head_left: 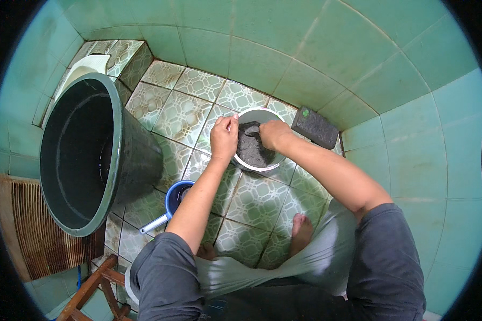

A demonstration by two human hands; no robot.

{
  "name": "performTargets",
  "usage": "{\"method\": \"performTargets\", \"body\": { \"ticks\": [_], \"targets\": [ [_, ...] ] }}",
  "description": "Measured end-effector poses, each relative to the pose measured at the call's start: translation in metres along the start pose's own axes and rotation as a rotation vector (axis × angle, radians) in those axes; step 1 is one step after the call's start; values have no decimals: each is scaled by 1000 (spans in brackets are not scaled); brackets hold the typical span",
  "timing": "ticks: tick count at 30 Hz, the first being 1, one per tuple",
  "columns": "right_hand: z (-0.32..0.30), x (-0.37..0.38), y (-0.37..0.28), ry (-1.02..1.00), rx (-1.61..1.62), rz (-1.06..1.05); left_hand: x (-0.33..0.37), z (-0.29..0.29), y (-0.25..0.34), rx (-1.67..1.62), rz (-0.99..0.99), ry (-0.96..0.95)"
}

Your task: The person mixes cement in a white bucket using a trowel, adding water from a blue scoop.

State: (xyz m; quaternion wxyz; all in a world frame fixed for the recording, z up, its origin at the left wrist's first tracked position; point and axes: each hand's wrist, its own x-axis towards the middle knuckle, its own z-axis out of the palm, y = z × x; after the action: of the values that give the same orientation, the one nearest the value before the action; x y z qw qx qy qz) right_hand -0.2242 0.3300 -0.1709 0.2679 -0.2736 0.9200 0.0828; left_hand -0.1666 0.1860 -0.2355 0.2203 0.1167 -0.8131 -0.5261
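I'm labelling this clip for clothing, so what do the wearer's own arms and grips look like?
Both arms wear loose, plain dark grey fabric sleeves, the left sleeve and right sleeve, ending near the elbows. Below them the forearms are bare. The left grip and right grip are ungloved human hands, with no watch or bracelet visible.

- Large dark green tub (136,139): left side, wide mouth toward camera; contents too dark to tell.
- Blue dipper (170,206): near tub, handle angled toward lower left.
- Dark grey rectangular block (317,128): on floor by the wall; green mark at one end.
- White curved object (91,65): behind tub, partly hidden.
- Ribbed brown board (53,230): left, stained.
- Wooden frame (93,283): lower left.
- Green wall tiles (262,59); patterned floor tiles (257,195).
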Motion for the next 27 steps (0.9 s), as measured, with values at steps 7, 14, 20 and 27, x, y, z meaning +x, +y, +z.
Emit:
{"method": "performTargets", "body": {
  "ticks": [7,14,20,27],
  "targets": [
    [39,-3,-8,18,-121,-235,1,0,5,-2,-24,-30],
    [7,2,7,32,-33,-21,0,-3,-1,20,-28,-17],
    [22,3,-7,60,-45,-166,1,2,4,-9,-44,13],
    [13,-5,-1,-10,-157,-390,0,-3,5,0,-65,-5]
  ]
}}
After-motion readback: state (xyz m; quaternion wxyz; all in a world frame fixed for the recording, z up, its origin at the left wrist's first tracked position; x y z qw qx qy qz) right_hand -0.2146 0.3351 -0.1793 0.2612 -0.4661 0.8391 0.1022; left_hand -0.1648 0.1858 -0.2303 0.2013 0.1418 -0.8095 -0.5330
